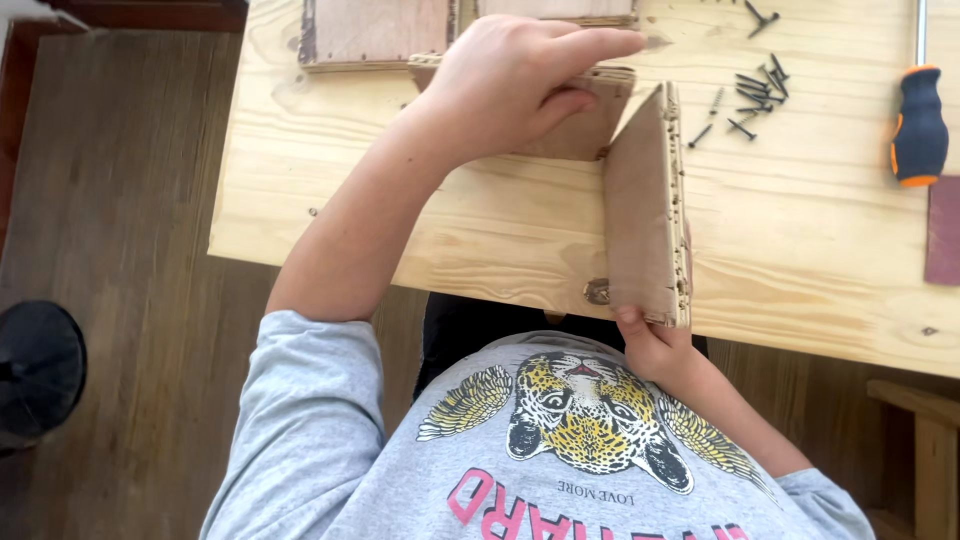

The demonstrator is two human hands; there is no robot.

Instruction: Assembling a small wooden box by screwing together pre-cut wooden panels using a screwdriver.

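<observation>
Pale pine plank counter over a dark wood floor, seen from above; grey sleeves and a printed grey shirt fill the bottom of the view.

The left hand lies on top of a flat brown plywood panel, palm down, fingers stretched out and pressed onto it, thumb curled at the panel's near edge. It presses down on the panel, not wrapped around it.

The right hand pinches the near bottom corner of a second brown plywood panel that stands upright on its edge. Those fingers are closed on that corner at the counter's near rim. The upright panel's far end meets the flat panel's right end, just beside the left thumb, forming a corner.

Beyond the left fingertips, two more plywood pieces lie flat at the counter's far edge. Right of the fingertips, near but apart, a loose heap of black screws. Further right, well apart from both hands, a screwdriver with a black and orange handle lies on the counter. A dark red strip is at the right edge; I cannot tell what it is.
</observation>
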